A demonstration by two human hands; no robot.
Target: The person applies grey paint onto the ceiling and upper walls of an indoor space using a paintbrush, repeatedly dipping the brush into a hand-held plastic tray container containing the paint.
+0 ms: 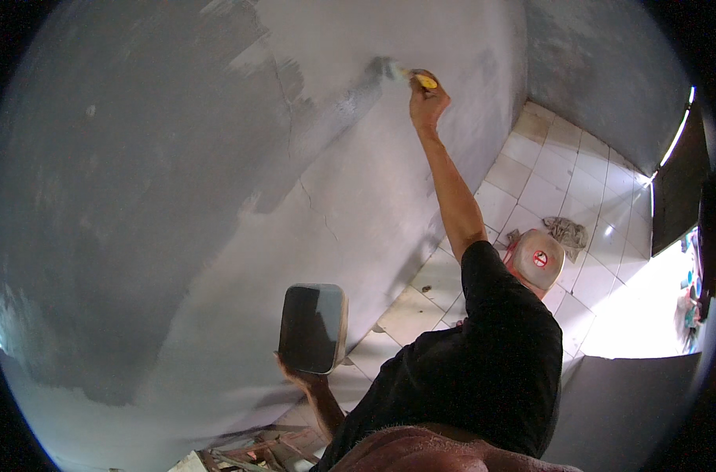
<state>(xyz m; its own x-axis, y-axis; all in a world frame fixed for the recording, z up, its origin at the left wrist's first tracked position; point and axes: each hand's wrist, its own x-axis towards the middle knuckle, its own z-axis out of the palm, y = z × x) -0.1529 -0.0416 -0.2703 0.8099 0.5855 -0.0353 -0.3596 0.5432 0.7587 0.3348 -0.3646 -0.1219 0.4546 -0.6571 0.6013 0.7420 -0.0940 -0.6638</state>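
My right hand [427, 104], at the end of an outstretched arm, is closed round the yellow handle of a paintbrush [425, 81]. Its blurred bristles touch the wall [358, 212] at the end of a dark grey streak. Low in front of me, my left hand [298, 377] grips the near end of a rounded rectangular tub [341, 330]. Dark grey paint [304, 326] appears to fill the tub. Some of that hand's fingers are hidden beneath it. Darker grey covers the left part of the wall, while paler grey shows toward the middle.
White floor tiles [550, 165] run along the wall's foot. To the right stand a plastic container [535, 263] with a pale lid and a crumpled rag [568, 234]. Farther right is a bright doorway [633, 315]. Wooden scraps [255, 458] lie near the lower edge.
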